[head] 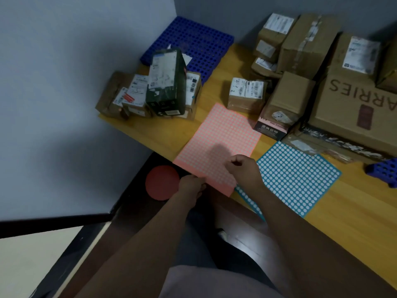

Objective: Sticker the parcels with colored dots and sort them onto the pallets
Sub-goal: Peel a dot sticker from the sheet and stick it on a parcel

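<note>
At the far left of the worktop (163,134), a cluster of labelled parcels (137,95) carries a dark green box (166,82), just in front of a blue pallet (199,43) in the corner. The left hand (191,186) pinches the near edge of the pink sticker sheet (223,134). The right hand (245,171) hovers over that sheet with its fingertips pressed together; whether they hold a dot cannot be told. A blue sticker sheet (300,177) lies beside it. Stacked cardboard parcels (343,108) crowd the right.
</note>
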